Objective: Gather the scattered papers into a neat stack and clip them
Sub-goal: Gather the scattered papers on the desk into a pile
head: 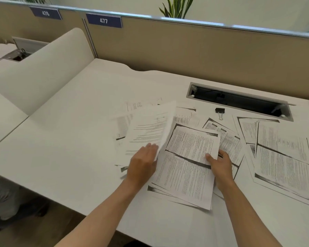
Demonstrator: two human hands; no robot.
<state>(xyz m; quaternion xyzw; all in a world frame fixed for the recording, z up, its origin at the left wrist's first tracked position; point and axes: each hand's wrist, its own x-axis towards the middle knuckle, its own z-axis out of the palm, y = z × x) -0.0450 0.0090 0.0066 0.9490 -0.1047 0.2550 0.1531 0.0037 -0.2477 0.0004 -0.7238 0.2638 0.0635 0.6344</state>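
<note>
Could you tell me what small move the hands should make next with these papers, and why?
Probably lay the lifted sheet in the left hand onto the pile the right hand pinches. That sheet is curled up off the desk right beside the pile, while other pages lie loose farther right and the binder clip sits untouched.

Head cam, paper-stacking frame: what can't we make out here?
- Left hand: fingertips are behind a lifted sheet, so its grip can't be told.
- Right hand: fingers go under the centre pile; only the thumb shows on top.
- Sheet count: overlaps hide it.
- Print: too blurred to read.
- Right-side papers: cut by the frame edge.
- Clip: too small to judge its state.
</note>
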